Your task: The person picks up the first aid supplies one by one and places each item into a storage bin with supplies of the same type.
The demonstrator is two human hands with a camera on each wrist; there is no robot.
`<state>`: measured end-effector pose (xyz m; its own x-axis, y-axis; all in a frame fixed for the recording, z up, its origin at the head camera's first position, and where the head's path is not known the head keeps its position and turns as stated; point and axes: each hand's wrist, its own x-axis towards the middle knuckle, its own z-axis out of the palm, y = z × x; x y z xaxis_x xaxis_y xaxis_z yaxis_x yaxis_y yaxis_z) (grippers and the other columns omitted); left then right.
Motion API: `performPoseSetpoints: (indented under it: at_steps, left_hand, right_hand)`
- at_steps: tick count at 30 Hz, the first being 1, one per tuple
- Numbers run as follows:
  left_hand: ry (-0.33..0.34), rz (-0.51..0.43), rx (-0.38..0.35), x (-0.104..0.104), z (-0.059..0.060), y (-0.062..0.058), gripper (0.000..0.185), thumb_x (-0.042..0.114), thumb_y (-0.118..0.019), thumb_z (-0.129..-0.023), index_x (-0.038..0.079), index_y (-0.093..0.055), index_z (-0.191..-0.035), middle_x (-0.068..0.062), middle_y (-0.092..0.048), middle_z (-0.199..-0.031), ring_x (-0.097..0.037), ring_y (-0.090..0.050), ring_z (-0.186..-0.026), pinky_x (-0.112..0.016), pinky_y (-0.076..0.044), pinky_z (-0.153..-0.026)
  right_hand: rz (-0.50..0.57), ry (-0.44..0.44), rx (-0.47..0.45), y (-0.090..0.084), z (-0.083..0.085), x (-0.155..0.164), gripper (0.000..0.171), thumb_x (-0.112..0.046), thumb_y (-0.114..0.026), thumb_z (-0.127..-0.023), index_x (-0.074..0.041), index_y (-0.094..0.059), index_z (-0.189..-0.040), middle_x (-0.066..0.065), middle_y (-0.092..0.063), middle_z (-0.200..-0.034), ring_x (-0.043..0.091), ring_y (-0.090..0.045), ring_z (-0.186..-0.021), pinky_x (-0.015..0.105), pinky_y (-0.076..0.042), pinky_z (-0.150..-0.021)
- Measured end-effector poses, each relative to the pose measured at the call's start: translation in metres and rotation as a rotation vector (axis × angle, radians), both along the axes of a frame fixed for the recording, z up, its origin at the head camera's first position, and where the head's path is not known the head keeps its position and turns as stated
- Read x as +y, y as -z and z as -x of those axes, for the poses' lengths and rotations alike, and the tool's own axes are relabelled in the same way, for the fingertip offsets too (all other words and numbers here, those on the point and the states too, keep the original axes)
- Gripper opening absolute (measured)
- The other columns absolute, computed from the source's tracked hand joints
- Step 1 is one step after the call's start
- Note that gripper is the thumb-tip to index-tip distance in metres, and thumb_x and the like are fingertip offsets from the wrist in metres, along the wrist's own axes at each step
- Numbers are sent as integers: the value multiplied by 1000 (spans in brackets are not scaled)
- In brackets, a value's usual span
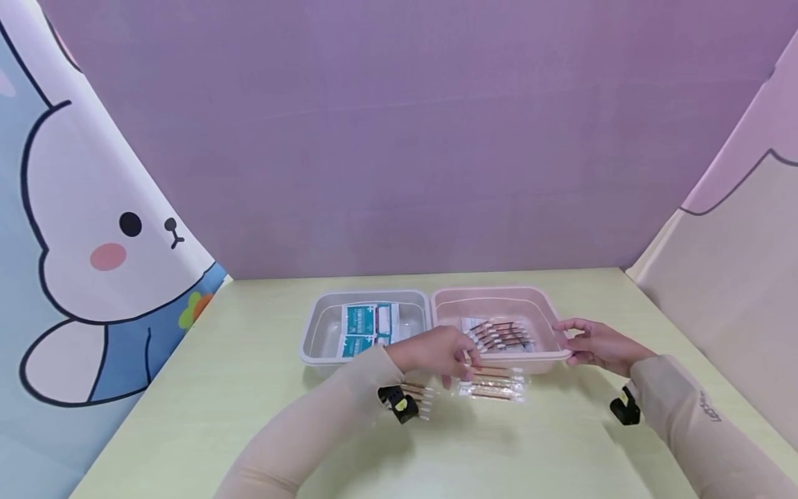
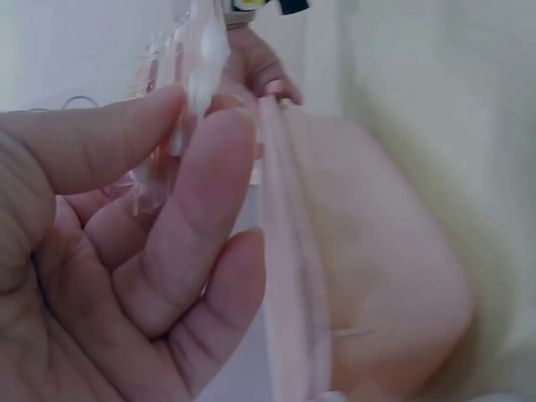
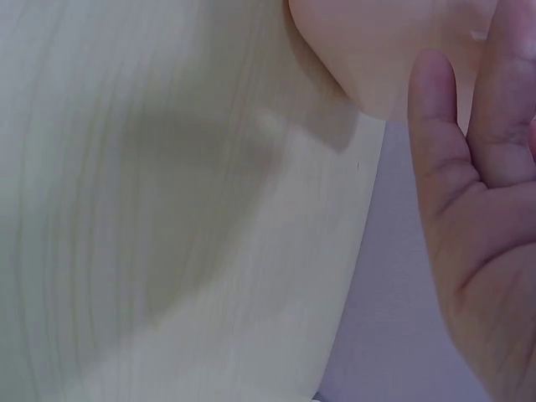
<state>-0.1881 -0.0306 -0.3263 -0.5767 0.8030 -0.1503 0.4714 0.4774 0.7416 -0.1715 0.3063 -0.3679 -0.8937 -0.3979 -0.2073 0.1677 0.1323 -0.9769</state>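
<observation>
My left hand (image 1: pixel 439 352) pinches a clear packet of cotton swabs (image 1: pixel 495 383) between thumb and fingertips, just in front of the pink bin (image 1: pixel 548 312). White swab tips (image 2: pixel 209 63) stick up beyond the thumb in the left wrist view. My right hand (image 1: pixel 598 345) holds the right rim of this bin, its little finger (image 3: pixel 434 92) stretched along the outer wall. Inside lie more packed swabs (image 1: pixel 501 335) with brown sticks. Another group of swabs (image 1: pixel 420 395) shows on the table, partly hidden under my left wrist.
A grey bin (image 1: pixel 314 326) stands directly left of the pink one, holding teal and white packets (image 1: pixel 361 322). Both bins are on a pale wood-grain table (image 1: pixel 249 388). Behind rises a purple backdrop (image 1: pixel 399 173), with a printed cartoon sheet (image 1: pixel 93 277) at the left.
</observation>
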Motion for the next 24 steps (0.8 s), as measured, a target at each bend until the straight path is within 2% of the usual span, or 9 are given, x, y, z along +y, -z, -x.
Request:
performPoseSetpoints:
  at_steps: [6,12,15,21,24]
  left_hand:
    - [-13,1,38,2,4,-13,10,2,-70,-85,5,-68,-95,-1,-66,-80,-22,-61,-52,-24,-51,-50]
    - [-33,-32,11,2,9,-21,11,1,-68,-87,4,-68,-97,-3,-65,-79,-23,-59,-50,-25,-50,-49]
    - [-46,-46,-1,1,13,-24,12,1,-67,-88,3,-67,-99,-5,-65,-81,-23,-59,-49,-30,-53,-53]
    - [-83,-74,-20,0,24,-28,12,-1,-67,-87,0,-67,-100,-5,-66,-79,-13,-56,-46,-41,-55,-63]
    - [-102,-75,-23,-1,28,-31,12,1,-66,-88,1,-67,-100,-4,-66,-80,-14,-57,-47,-39,-55,-64]
  right_hand:
    - [5,-1,-1,1,0,0,22,-1,-52,-96,-15,-57,-112,8,-61,-104,12,-64,-73,27,-53,-75]
    - [-7,9,-1,0,0,0,21,-2,-53,-96,-14,-56,-113,8,-60,-104,12,-63,-72,27,-53,-75]
    - [-11,12,-4,1,-1,0,21,-1,-53,-96,-13,-56,-113,8,-60,-103,12,-63,-71,27,-53,-75]
    - [-14,13,1,3,1,0,22,0,-52,-96,-10,-54,-115,10,-60,-101,11,-64,-71,26,-53,-74]
    - [-23,9,12,2,2,0,22,0,-52,-96,-10,-54,-116,10,-59,-100,11,-63,-71,26,-53,-74]
